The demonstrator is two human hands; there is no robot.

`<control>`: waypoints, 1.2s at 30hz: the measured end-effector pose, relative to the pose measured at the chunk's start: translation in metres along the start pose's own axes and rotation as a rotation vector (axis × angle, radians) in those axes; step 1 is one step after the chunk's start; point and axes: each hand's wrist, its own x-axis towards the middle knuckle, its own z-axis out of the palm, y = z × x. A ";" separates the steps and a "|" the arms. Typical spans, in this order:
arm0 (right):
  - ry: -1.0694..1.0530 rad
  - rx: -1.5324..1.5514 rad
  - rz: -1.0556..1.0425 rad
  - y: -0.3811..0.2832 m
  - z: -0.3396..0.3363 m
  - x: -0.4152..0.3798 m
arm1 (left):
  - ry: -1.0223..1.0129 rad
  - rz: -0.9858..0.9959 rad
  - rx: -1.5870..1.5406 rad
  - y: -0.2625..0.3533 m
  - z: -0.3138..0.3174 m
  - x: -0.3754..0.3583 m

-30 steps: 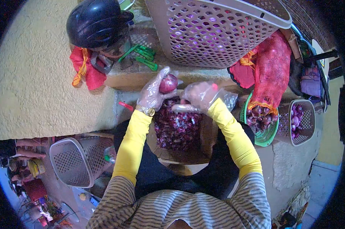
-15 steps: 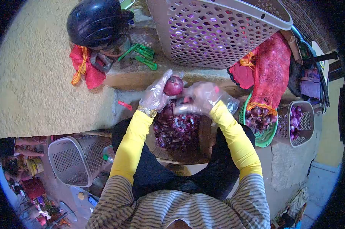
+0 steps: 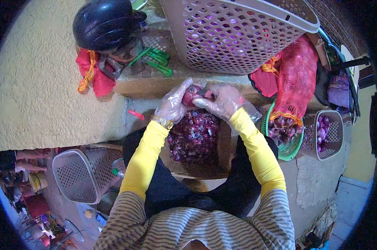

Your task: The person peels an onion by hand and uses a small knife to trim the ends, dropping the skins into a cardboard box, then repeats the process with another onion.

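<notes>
My left hand, in a clear plastic glove, is closed around a red onion. My right hand, gloved the same way, grips a small knife. Bits of its red handle show between the fingers, and its dark blade is at the onion's right side. The right thumb touches the onion. Most of the knife is hidden by the hand. Below both hands, between my knees, lies a heap of purple onion skins in a box-like container.
A large perforated basket of onions stands ahead. On the right are a red mesh sack, a green basket and a smaller onion basket. A dark helmet, green-handled tools and a tipped basket are leftward.
My right hand has moved up and left, bringing the knife and thumb against the onion. The left hand has turned the onion slightly.
</notes>
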 end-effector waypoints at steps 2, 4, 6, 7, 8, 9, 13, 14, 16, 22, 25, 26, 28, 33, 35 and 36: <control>-0.001 -0.004 -0.001 0.000 0.001 0.000 | 0.000 0.039 0.042 -0.004 -0.006 0.002; -0.003 -0.009 -0.002 0.000 0.001 0.000 | 0.001 0.079 0.083 -0.002 -0.001 -0.001; -0.016 0.009 -0.020 0.000 0.000 0.000 | 0.008 0.042 0.070 0.001 0.005 -0.005; -0.016 0.009 -0.019 0.001 0.000 0.000 | 0.009 0.041 0.070 0.000 0.004 -0.004; -0.017 0.028 -0.008 0.001 0.001 0.000 | 0.013 0.056 0.078 -0.002 0.003 -0.002; -0.017 0.047 0.003 0.001 0.000 0.001 | 0.016 0.072 0.086 -0.002 0.002 -0.001; -0.038 0.012 0.014 -0.002 -0.007 0.001 | -0.012 0.044 0.093 -0.001 0.001 -0.002; -0.030 0.022 0.000 -0.002 -0.006 0.001 | -0.028 0.040 0.094 0.000 0.001 -0.002; -0.022 0.031 -0.014 -0.001 -0.004 0.001 | -0.043 0.037 0.097 0.000 0.004 -0.003; 0.014 0.032 0.000 -0.001 0.000 0.000 | 0.052 0.042 0.060 -0.003 0.003 0.000; -0.024 0.036 -0.011 0.000 0.000 0.000 | 0.014 0.064 0.069 -0.003 0.004 0.000; -0.024 0.025 -0.006 0.000 0.000 0.001 | 0.000 0.072 0.090 -0.002 0.005 -0.001; -0.024 0.014 -0.003 -0.001 0.000 0.001 | -0.014 0.081 0.112 0.004 0.017 -0.011; -0.015 -0.005 -0.068 0.000 0.000 0.002 | 0.015 0.259 0.489 0.005 0.031 -0.026; -0.074 -0.095 -0.124 0.000 -0.004 0.002 | 0.024 0.244 0.442 0.004 0.028 -0.024; -0.133 -0.185 -0.178 -0.001 -0.006 0.001 | 0.033 0.228 0.394 0.004 0.026 -0.022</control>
